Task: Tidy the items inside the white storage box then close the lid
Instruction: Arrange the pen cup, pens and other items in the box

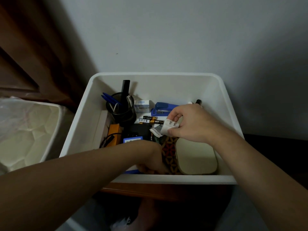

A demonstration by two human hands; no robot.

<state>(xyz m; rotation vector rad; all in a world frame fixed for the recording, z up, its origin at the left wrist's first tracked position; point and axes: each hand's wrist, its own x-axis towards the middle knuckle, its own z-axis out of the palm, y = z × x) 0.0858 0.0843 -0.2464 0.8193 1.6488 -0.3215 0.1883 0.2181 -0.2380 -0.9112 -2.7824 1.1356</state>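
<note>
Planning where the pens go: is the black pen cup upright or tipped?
Upright: black pen cup stands in the white storage box, mouth up, blue pens and comb sticking out.

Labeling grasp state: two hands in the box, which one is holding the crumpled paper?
The right hand: it pinches the crumpled paper above the box's contents. The left hand is low at the near wall, its fingers hidden.

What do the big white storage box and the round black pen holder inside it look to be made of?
White storage box: seemingly moulded plastic, given its smooth matte walls and rounded rim. Round black pen holder: likely metal wire or mesh, with thin dark rings, though dim light leaves it uncertain.
</note>
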